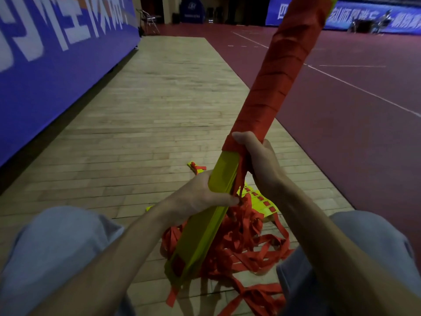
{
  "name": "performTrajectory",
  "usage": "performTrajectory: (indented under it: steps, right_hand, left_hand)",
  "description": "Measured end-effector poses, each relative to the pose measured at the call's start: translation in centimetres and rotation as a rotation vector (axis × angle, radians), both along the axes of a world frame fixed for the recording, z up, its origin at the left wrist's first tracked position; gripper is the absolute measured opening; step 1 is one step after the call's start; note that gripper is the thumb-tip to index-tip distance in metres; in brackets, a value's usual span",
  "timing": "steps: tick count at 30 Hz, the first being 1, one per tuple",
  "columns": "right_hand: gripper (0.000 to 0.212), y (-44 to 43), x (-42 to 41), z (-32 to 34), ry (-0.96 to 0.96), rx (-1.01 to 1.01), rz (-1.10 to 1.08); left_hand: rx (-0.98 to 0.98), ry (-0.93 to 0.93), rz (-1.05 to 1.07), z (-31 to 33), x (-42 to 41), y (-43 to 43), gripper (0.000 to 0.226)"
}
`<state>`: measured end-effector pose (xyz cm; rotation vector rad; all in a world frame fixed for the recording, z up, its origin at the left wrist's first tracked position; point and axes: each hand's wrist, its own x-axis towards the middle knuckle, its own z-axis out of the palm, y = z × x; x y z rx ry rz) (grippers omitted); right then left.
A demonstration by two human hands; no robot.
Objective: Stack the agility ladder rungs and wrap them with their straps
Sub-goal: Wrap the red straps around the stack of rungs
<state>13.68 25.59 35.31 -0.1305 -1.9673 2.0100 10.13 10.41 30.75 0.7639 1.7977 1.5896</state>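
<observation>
The stack of yellow rungs is held tilted, lower end near the floor between the person's knees, upper end pointing up and to the right, out of frame. The strap wrap, red, covers the upper part of the stack in close turns; the lower part is bare yellow. The left hand holds the bare section just below the wrap: grip closed, fingers curled round the stack from the left, fingertips at the strap running down its right edge. The right hand holds the stack at the lower edge of the wrap: grip closed, thumb lying across the last red turn. Loose straps lie in a tangled red pile on the floor under and right of the stack. Further rungs lie flat on the floor behind the pile. A blue banner runs along the left side. A red court lies to the right. A chair stands at the far end.
</observation>
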Motion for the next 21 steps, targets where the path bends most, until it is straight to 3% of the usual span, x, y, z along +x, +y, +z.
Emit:
performTrajectory:
  steps: [3, 6, 9, 13, 16, 21]
  right_hand:
    - [0.047, 0.4, 0.1, 0.0, -0.019, 0.136, -0.003]
    - [0.072, 1.1, 0.1, 0.3, -0.116, 0.306, 0.000]
    - [0.072, 1.2, 0.4, 0.2, -0.160, 0.464, 0.016]
    - [0.069, 0.2, 0.2, -0.6, -0.137, 0.588, -0.020]
    - [0.076, -0.6, -0.4, -1.3, -0.206, 0.469, -0.036]
    - [0.074, -0.9, -0.6, -1.8, -0.265, 0.039, -0.136]
  left_hand:
    - [0.006, 0.064, 0.081, 0.3, -0.2, -0.4, 0.029]
    - [-0.029, 0.185, 0.245, 0.6, -0.4, -0.7, 0.034]
    - [-0.152, 0.348, 0.439, 0.4, -0.7, -0.7, 0.045]
    - [-0.300, 0.436, 0.530, 0.1, -1.1, -0.9, 0.051]
    - [-0.446, 0.622, 0.597, 0.1, -1.0, -0.8, 0.052]
    - [-0.557, 0.821, 0.515, 0.1, -0.4, -0.3, 0.065]
